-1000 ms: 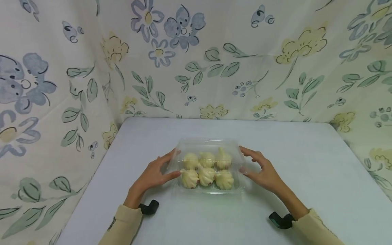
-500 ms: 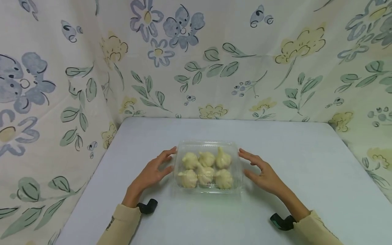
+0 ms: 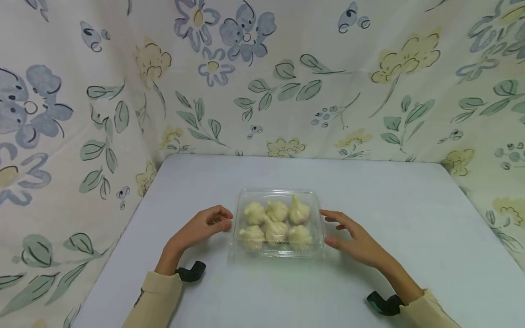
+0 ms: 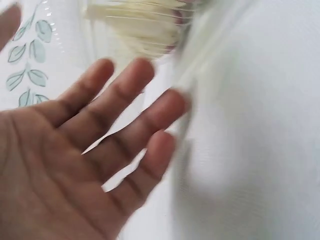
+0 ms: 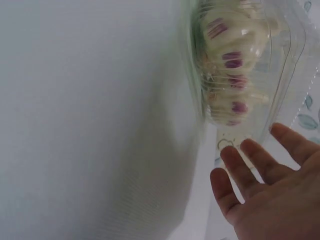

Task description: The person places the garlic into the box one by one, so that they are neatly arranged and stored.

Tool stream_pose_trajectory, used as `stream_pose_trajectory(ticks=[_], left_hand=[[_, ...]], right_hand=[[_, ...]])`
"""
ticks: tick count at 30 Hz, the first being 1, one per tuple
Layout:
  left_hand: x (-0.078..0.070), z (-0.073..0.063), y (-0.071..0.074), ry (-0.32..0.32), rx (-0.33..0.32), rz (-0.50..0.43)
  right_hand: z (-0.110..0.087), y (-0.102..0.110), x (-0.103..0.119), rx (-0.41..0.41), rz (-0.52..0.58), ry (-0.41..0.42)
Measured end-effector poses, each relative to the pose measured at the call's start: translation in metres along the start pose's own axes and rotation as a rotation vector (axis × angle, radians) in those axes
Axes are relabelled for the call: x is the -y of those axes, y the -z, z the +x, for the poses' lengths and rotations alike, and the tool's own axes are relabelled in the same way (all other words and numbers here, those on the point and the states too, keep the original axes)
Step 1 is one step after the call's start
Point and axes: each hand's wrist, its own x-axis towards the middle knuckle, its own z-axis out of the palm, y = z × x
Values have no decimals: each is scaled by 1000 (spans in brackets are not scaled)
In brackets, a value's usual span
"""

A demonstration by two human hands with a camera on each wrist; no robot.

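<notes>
A clear plastic clamshell box (image 3: 278, 250) lies flat on the white table, its lid down. Several pale garlic bulbs (image 3: 276, 231) sit inside in two rows; purple streaks show on the bulbs (image 5: 232, 60) in the right wrist view. My left hand (image 3: 203, 228) is off the box's left side with a small gap, its fingers loosely bent and holding nothing, as the left wrist view of the hand (image 4: 100, 145) also shows. My right hand (image 3: 356, 239) is spread beside the box's right edge, fingertips very near it. Whether they touch it I cannot tell.
The white table (image 3: 262, 291) reaches out on all sides of the box. A flower-printed cloth (image 3: 262, 114) hangs behind the table and along its sides. A black wrist mount (image 3: 191, 272) sits at the left cuff and another black mount (image 3: 385, 304) at the right.
The box was tilted between both hands and now lies flat on the table. Both hands have loosened from it; the left has drawn away leftward, its fingers bending loosely.
</notes>
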Motion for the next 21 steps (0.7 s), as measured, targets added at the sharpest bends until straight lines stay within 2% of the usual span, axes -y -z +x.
stream_pose_trajectory(ticks=[3,6,10,14,21], left_hand=[[0,0,0,26,160,-110],[0,2,-2,42,265,-195],[0,3,-4,41,334,-272],[2,4,-6,20,404,-325],[6,4,-10,-21,487,-399]], right_hand=[[-3,-2,2,36,11,-17],[-4,-5,4,50,24,-14],[-6,-8,4,45,56,-24],[-7,-8,4,67,144,-33],[-6,-7,2,277,436,-145]])
